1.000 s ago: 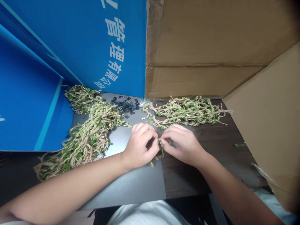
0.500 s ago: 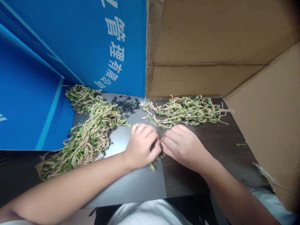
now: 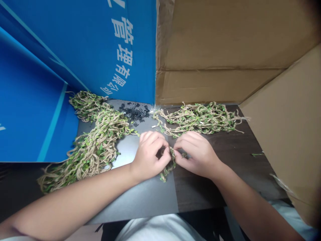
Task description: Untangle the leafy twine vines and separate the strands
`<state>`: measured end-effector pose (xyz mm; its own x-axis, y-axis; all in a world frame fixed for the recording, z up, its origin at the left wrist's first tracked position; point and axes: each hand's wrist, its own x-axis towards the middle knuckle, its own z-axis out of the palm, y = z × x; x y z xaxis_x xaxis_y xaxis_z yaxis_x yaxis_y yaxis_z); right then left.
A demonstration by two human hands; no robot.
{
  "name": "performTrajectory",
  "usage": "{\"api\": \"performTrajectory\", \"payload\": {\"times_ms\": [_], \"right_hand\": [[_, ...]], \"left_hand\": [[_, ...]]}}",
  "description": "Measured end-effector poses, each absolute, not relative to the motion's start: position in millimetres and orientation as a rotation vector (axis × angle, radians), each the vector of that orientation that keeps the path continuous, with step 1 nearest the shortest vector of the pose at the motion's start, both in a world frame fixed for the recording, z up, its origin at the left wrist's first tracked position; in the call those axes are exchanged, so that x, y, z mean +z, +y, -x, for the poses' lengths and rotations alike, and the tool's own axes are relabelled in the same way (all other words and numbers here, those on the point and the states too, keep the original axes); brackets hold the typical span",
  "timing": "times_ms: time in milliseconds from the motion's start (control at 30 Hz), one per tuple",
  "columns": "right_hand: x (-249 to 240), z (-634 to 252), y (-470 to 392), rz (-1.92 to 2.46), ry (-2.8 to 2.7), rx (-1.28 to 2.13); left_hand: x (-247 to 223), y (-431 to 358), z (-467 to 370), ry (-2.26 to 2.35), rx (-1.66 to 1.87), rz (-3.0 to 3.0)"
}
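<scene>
Between my hands is a short length of leafy twine, green leaves on tan cord, partly hidden by my fingers. My left hand pinches it with thumb and forefinger. From the other side my right hand pinches the same twine, its fingertips close to the left ones. To the left lies a big heap of leafy twine. Beyond my hands, a second bundle of leafy twine is spread out on the dark table.
Small black plastic pieces are scattered at the back. Blue panels wall in the left, and a cardboard sheet the back right. A grey mat covers part of the dark wooden table.
My fingers have shifted slightly and my right hand has opened its curl a little, so more of the twine shows between the hands. The heaps have not moved.
</scene>
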<state>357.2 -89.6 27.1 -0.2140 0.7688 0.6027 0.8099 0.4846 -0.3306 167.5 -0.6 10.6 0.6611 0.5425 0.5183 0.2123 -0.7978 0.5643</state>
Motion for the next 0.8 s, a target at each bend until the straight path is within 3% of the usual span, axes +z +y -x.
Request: {"api": "performTrajectory", "payload": {"times_ms": [533,800], "right_hand": [[31.7,-356.5,-91.8,1.353,-2.137,-0.280],[23.6,-353.5,-88.7,1.348,-1.887,0.108]], "left_hand": [[7.9,2.4,-168.2,0.691,0.904,-2.332],[11.5,2.2,-169.1,0.667,0.955,-2.230]]}}
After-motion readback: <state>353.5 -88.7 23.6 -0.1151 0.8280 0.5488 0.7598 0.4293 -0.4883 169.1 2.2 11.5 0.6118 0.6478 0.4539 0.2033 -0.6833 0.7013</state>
